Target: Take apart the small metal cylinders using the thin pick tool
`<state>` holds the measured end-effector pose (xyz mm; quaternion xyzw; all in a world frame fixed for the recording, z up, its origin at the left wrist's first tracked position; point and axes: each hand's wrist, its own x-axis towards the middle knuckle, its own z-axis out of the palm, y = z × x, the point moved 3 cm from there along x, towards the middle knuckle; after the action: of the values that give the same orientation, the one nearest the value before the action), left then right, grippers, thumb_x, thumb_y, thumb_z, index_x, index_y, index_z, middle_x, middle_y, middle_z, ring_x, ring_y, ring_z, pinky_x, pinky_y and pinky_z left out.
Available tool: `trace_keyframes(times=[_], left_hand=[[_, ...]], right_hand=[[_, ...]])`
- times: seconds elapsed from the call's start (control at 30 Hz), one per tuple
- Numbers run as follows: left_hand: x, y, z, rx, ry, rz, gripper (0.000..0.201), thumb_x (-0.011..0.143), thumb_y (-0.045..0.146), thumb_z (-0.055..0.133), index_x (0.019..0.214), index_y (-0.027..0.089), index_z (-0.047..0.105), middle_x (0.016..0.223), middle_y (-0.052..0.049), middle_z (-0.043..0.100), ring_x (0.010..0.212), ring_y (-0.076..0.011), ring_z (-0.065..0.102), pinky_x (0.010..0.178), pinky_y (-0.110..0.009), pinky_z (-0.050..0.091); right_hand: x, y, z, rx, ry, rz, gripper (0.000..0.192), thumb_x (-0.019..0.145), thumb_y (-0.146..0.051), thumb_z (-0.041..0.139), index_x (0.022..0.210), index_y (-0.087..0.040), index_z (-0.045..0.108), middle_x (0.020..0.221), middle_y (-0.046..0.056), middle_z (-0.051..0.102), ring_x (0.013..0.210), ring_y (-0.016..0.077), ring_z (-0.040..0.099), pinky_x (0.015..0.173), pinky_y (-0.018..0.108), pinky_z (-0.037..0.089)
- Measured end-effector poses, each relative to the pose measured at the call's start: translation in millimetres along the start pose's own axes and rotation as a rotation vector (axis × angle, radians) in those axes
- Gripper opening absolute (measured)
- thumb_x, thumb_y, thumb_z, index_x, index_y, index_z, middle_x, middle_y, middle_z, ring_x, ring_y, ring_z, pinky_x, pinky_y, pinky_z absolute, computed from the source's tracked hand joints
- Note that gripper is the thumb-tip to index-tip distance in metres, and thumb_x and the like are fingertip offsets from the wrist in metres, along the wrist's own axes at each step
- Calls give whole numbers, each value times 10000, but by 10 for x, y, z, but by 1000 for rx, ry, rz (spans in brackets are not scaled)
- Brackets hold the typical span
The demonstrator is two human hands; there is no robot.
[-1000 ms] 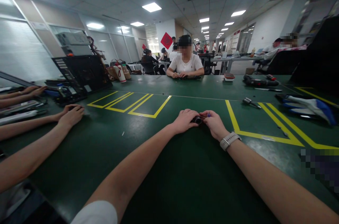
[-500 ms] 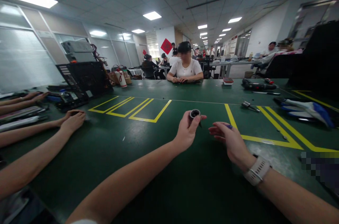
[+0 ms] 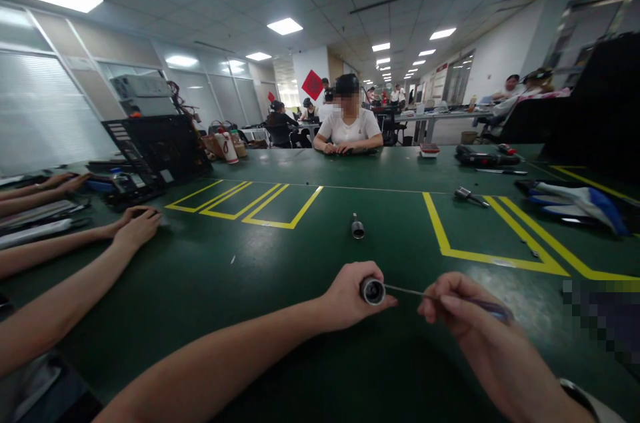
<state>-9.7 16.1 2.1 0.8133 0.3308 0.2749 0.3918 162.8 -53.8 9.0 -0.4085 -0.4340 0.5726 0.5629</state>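
Note:
My left hand is closed around a short metal cylinder, its round hollow end turned toward me. In my right hand I grip a slim screwdriver by its dark bluish-purple handle. The screwdriver's thin shaft points left and its tip reaches the right side of the cylinder; whether it sits in an opening there I cannot tell. Beyond my left hand a metal socket with a narrow shank lies on the green table. A similar socket piece rests farther right.
Yellow tape marks boxes on the tabletop. At the right are blue-and-white gloves and a dark power tool. A co-worker's hands rest at the left; another person sits opposite. A red-and-white box stands near the far edge.
Both hands have come down and nearer to me. The screwdriver shaft now shows, pointing at the cylinder. A socket piece is now visible on the table near where my left hand was.

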Motion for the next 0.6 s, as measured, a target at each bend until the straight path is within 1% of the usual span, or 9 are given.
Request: trace_keyframes(times=[0.1, 0.17, 0.23, 0.3, 0.37, 0.43, 0.6], left_hand=[[19, -28, 12, 62, -18, 9, 217, 741, 307, 647, 740, 136, 514, 706, 26, 533, 617, -74, 474, 581, -202, 383], [29, -37, 15, 117, -14, 17, 200, 741, 293, 645, 730, 138, 519, 694, 29, 537, 610, -75, 475, 587, -203, 383], [38, -44, 20, 176, -5, 22, 188, 738, 284, 647, 721, 142, 524, 680, 33, 543, 610, -78, 478, 608, -211, 387], [43, -47, 26, 226, 6, 30, 179, 740, 278, 643, 709, 146, 526, 666, 34, 547, 611, -82, 478, 627, -219, 385], [44, -42, 27, 259, 24, 50, 183, 742, 280, 639, 691, 148, 523, 652, 36, 542, 612, -84, 474, 633, -223, 374], [40, -31, 25, 266, 46, 80, 193, 743, 280, 639, 677, 147, 516, 638, 41, 527, 604, -80, 465, 637, -224, 363], [30, -27, 14, 165, 78, 105, 220, 740, 284, 640, 659, 146, 489, 607, 48, 483, 560, -67, 429, 585, -207, 352]], right_hand=[[-64, 34, 49, -234, -114, -24, 175, 788, -403, 567, 788, -237, 622, 786, 17, 634, 798, 197, 579, 716, 315, 443], [-120, 50, 69, -426, -156, -35, 224, 813, -438, 518, 818, -240, 623, 824, 34, 640, 833, 220, 585, 723, 336, 443], [-168, 46, 83, -583, -156, -62, 246, 829, -444, 481, 840, -243, 621, 868, 46, 640, 870, 234, 585, 745, 354, 442], [-197, 32, 99, -668, -140, -87, 236, 834, -427, 470, 861, -245, 618, 904, 48, 639, 902, 236, 582, 783, 361, 437], [-200, 29, 120, -669, -143, -85, 231, 838, -418, 465, 869, -246, 617, 915, 45, 640, 915, 231, 582, 802, 358, 434], [-181, 48, 136, -614, -161, -46, 239, 839, -429, 467, 864, -246, 619, 916, 42, 644, 927, 230, 582, 806, 353, 435], [-119, 160, 117, -328, -154, 94, 209, 845, -418, 501, 888, -255, 626, 1002, 22, 642, 1000, 217, 562, 877, 355, 403]])
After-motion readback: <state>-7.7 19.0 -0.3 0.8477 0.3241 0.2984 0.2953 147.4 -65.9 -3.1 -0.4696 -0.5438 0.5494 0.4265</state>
